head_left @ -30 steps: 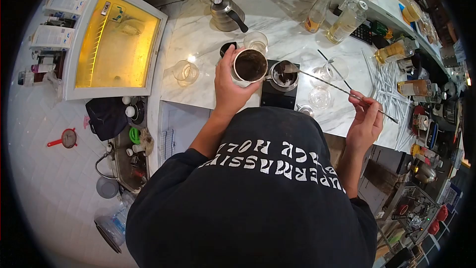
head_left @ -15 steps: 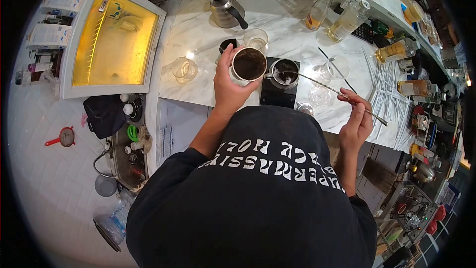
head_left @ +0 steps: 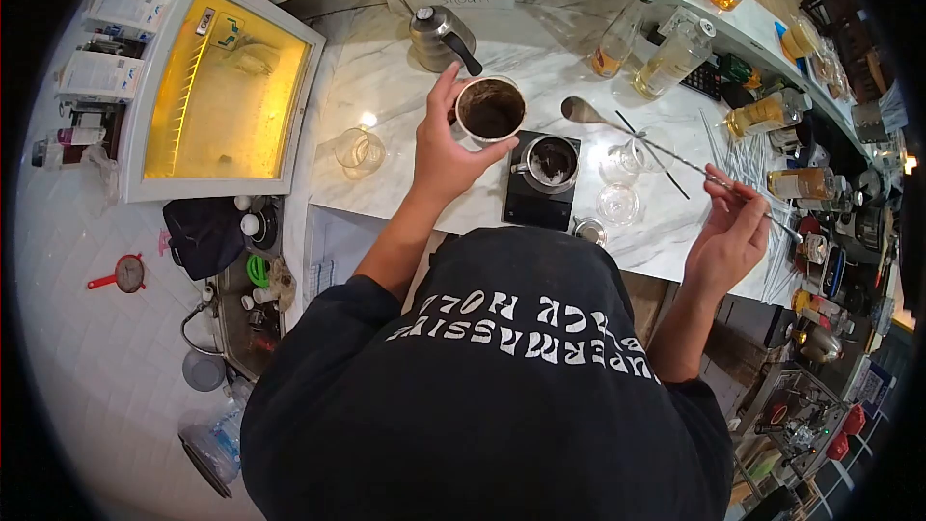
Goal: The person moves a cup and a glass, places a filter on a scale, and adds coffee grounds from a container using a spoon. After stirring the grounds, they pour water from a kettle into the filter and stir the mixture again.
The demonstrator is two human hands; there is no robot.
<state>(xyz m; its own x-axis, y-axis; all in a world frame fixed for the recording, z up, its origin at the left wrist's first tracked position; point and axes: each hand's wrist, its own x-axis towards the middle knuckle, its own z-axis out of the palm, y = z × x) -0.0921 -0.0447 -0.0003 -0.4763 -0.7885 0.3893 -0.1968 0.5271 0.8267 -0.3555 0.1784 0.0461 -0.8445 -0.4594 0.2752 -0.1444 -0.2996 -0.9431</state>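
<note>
My left hand (head_left: 446,156) grips a white tin of dark coffee grounds (head_left: 489,111), held above the marble counter (head_left: 386,77). A long bar spoon (head_left: 617,127) is pinched in my right hand (head_left: 728,232); its bowl hangs in the air right of the tin, and looks empty. Below the tin, a small metal cup with dark grounds (head_left: 553,161) stands on a black scale (head_left: 538,195).
A metal gooseneck kettle (head_left: 439,36) stands at the back. Empty glasses (head_left: 359,148) sit left and right of the scale. Syrup bottles (head_left: 617,29) line the curved counter edge. A yellow-lit cabinet (head_left: 227,87) is at left, a sink area (head_left: 246,299) below it.
The spoon has lifted out of the metal cup and swung right and back. My left hand has raised the tin slightly away from the scale.
</note>
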